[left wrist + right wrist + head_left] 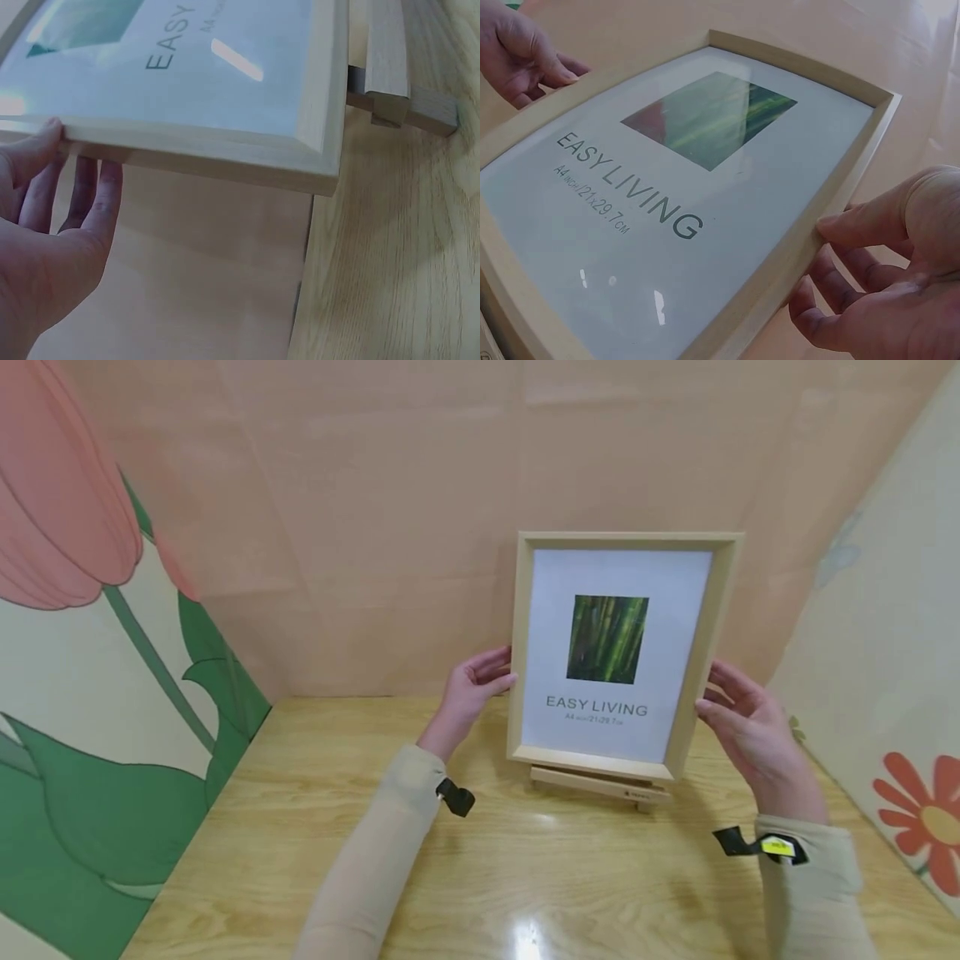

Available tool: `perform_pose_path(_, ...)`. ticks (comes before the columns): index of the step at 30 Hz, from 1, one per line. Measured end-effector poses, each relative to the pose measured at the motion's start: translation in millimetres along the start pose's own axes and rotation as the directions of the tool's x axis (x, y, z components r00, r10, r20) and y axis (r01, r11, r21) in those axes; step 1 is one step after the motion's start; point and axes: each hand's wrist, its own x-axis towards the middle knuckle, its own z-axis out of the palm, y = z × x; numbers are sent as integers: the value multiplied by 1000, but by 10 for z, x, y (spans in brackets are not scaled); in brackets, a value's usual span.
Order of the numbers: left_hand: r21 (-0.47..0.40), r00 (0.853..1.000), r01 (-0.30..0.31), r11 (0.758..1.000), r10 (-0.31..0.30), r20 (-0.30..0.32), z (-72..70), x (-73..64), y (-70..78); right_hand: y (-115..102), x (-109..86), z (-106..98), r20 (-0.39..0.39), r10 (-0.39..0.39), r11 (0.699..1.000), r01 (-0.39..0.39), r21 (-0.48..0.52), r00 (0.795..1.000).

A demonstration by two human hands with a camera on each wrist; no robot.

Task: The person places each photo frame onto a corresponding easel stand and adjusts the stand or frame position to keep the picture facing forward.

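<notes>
One wooden frame [630, 541], printed sheet [618, 652] inside, left hand [467, 695], right hand [761, 739] pinching sides

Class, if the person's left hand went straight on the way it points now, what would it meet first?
The left hand would meet the picture frame at once, since it pinches that frame's side; depth behind the frame looks unclear.

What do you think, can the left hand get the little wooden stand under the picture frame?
Probably yes, if the left hand lets go of the picture frame it pinches. The wooden stand's front bar shows below the frame, with nothing in front of it.
</notes>
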Motion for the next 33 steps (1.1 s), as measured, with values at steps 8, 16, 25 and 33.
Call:
perform_pose_path(8, -7, 1000, 3, 1000, -3, 3, 9, -4, -56, 46, -32, -7, -13, 8, 999, -8, 34, 1000)
perform_pose_path(16, -9, 1000, -21, 1000, 22, 17, 55, -5, -61, 50, -66, -36, -27, 23, 998, -21, 51, 999)
perform_pose_path(25, -1, 998, -35, 999, 35, 54, 129, -14, -73, 84, -129, -112, -13, 16, 996, -15, 83, 1000)
perform_pose_path(33, 5, 999, -9, 1000, 9, 40, 131, -11, -101, 96, -117, -129, -21, 39, 997, -37, 62, 999)
